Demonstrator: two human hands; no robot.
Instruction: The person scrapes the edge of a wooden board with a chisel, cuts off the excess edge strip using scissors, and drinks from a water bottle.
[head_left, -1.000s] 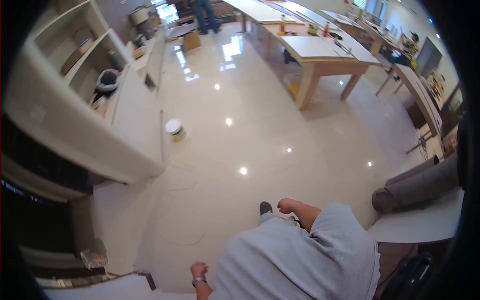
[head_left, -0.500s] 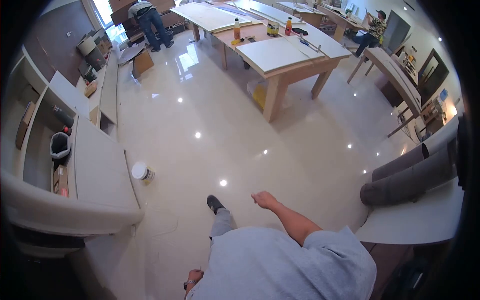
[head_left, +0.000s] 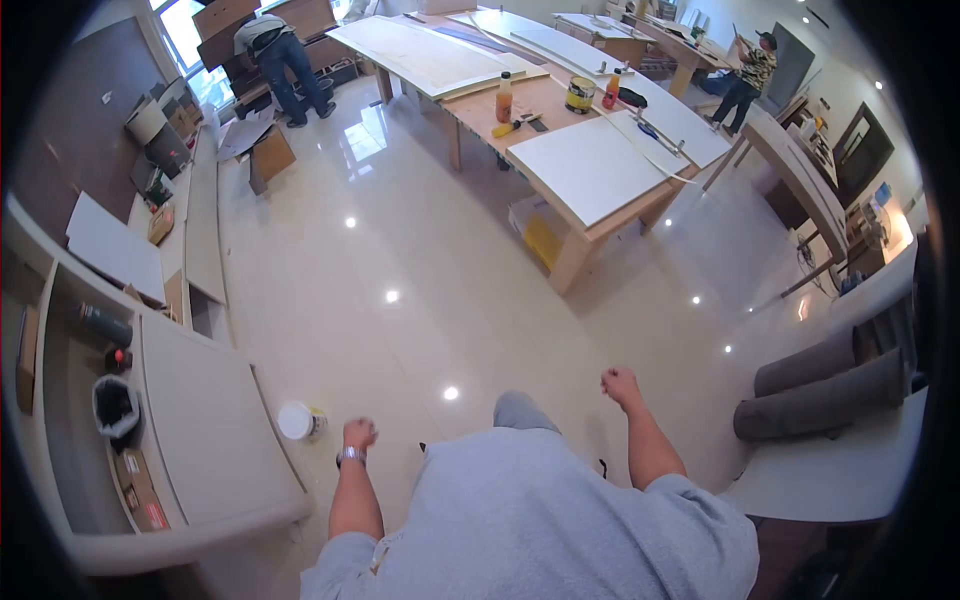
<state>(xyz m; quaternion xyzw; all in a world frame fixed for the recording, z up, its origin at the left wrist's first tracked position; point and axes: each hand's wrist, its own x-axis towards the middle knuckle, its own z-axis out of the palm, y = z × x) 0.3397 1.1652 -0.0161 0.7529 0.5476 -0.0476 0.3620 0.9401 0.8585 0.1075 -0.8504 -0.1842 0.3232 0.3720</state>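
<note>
My left hand [head_left: 359, 434], with a silver watch on its wrist, hangs in the air above the floor. Its fingers are loosely curled and slightly blurred, and nothing shows in them. Nearest to it, in this view, is a white bucket [head_left: 296, 421] with a coloured label, apart from the hand and standing on the floor by a cabinet. On the other side of my body, my right hand [head_left: 620, 386] is held out, curled into a loose fist with no object showing. Neither hand touches anything.
Ahead stands a wooden worktable [head_left: 575, 265] bearing white panels [head_left: 600, 165], bottles and a yellow can [head_left: 580, 95]. Dark rolls [head_left: 820, 405] lie at right, shelving [head_left: 210, 410] at left. One person [head_left: 283, 60] bends at the back left; another [head_left: 750, 80] stands at the back right.
My viewpoint has moved forward, bringing the worktable nearer. My left hand has swung up and forward from beside my body. My right hand now appears farther right.
</note>
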